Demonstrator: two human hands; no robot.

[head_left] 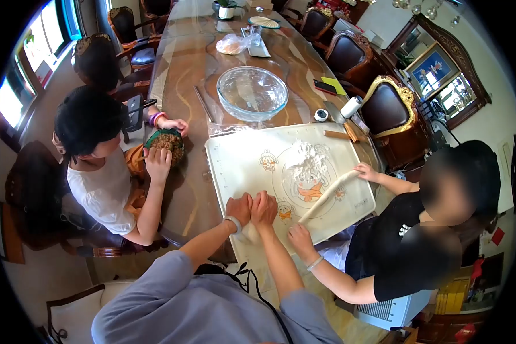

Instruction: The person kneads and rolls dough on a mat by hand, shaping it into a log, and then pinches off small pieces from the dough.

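Left hand (239,208) touching right hand (264,208), grip curled (can't tell on what), mat (235,157) beneath

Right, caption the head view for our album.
Left hand and right hand meet over a printed mat while another person holds a pale strip.

Not a single word comes through legibly on my feed! There's dark lettering (362,202) near the right-hand corner of the pale mat (235,163), but it's too small for me. Over to the black shirt (378,243) on my right: white print (405,229) across it, and I can't make that out either.
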